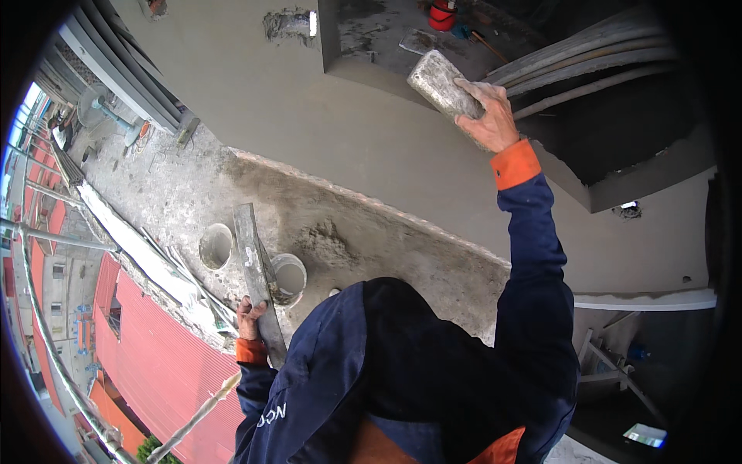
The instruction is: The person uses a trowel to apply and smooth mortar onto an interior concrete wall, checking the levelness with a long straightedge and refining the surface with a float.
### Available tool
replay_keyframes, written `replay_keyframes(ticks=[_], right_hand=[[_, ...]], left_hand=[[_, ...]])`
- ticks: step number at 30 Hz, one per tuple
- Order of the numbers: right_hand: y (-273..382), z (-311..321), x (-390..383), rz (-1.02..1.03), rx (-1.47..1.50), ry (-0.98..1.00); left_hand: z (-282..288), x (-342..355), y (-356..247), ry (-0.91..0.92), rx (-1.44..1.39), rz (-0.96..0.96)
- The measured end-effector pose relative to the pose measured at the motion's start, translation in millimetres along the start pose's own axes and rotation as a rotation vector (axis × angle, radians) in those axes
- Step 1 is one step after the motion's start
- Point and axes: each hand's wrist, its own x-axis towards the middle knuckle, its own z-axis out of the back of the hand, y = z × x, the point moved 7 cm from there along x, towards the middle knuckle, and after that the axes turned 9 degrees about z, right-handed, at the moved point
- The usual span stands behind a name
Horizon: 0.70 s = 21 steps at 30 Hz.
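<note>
My right hand (489, 116) is raised at the upper right, fingers closed on a worn grey rectangular block (437, 81), held over the plastered wall (332, 131) by the edge of an opening. Low on the left, my left hand (250, 313) grips a long grey straightedge board (252, 240), tilted upright. Beside the board are a pale bucket (216, 246) and a second bucket (288, 278) with grey material inside. A heap of grey mortar (325, 241) lies on the floor along the wall's foot.
A scaffold rail (69, 240) runs along the left, red roofs (147, 325) below. A standing fan (97, 104) and a person (58, 127) are farther along the walkway. Long strips (580, 69) and a red bucket (442, 15) show in the opening. Dark sleeves and clothing fill the lower middle.
</note>
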Motion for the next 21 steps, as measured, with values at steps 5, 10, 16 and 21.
replay_keyframes(ticks=[5,10,16,21], right_hand=[[-32.7,-89.2,91.2,-0.284,0.009,0.488],[-89.3,-129.8,85.6,-0.165,0.103,0.561],[97.6,-74.4,85.4,0.266,-0.057,0.105],[295.3,-227.1,-78.8,0.231,0.956,1.063]], left_hand=[[51.2,-4.8,12.5,-0.045,-0.072,-0.053],[61.0,-19.2,11.3,-0.082,-0.058,-0.037],[78.7,-37.9,23.1,-0.076,-0.252,-0.077],[57.2,-28.0,-26.9,0.098,-0.364,-0.069]])
